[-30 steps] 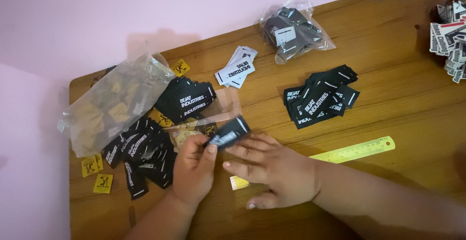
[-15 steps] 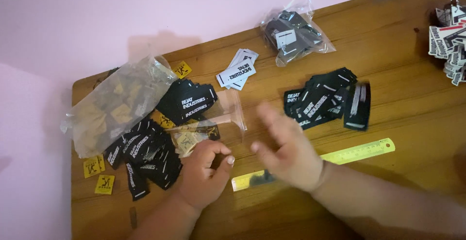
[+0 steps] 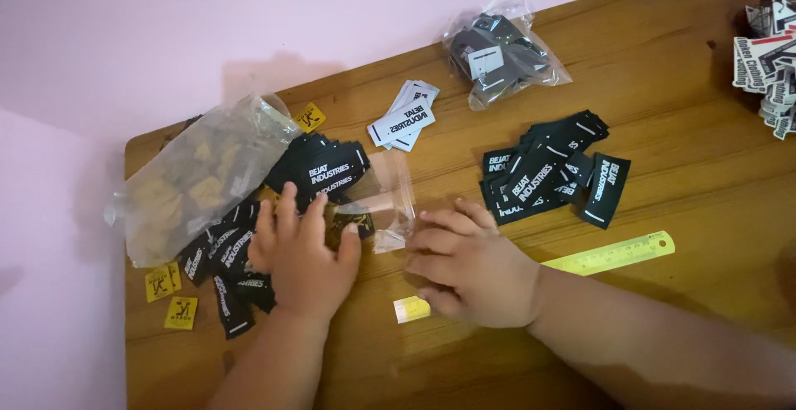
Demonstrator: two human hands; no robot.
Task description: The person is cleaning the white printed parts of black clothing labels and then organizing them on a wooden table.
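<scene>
Left hand (image 3: 303, 257) lies flat, fingers spread and its grip apart, on the pile of black labels (image 3: 274, 211) at the bench's (image 3: 680, 327) left end. Right hand (image 3: 473, 265) rests just right of the small clear bag (image 3: 385, 203), fingertips touching the bag's edge; whether its grip is clamped on it cannot be told. Yellow ruler (image 3: 613, 252) passes under the right hand. A second stack of black labels (image 3: 551, 169) lies right of the bag, well apart. White labels (image 3: 404, 116) lie beyond the bag.

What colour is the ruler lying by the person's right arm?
The ruler is yellow-green with dark markings; the head view shows it, partly hidden under the right hand.
</scene>
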